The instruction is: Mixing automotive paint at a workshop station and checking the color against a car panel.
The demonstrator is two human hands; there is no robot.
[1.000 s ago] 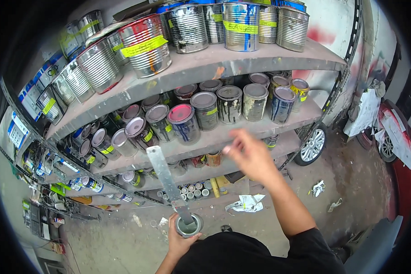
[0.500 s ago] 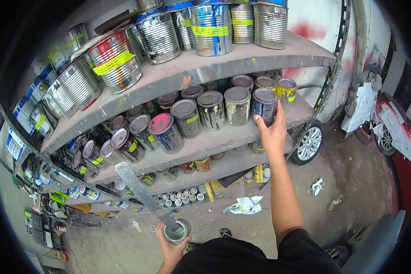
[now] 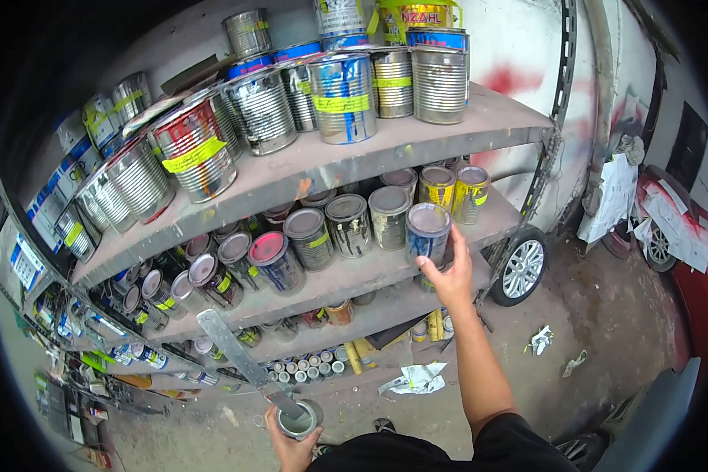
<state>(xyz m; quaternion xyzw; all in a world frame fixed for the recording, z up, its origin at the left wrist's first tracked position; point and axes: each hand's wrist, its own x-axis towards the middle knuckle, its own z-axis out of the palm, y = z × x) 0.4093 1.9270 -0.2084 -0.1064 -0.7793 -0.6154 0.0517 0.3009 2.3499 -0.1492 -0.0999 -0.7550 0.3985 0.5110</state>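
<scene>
Head view, right fingers (image 3: 460, 250) spread wide, apparently gripping blue-smeared can (image 3: 427, 226)

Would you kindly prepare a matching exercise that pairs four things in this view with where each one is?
Things
1. Blue-stained can
2. Flat metal strip
3. Open can
4. Spoked wheel

Places
A. On the floor, near the right end of the shelf unit
B. Grasped by the right hand
C. Held by the left hand
D. Slanting up out of a container

Pairs: 1-B, 2-D, 3-C, 4-A
</scene>
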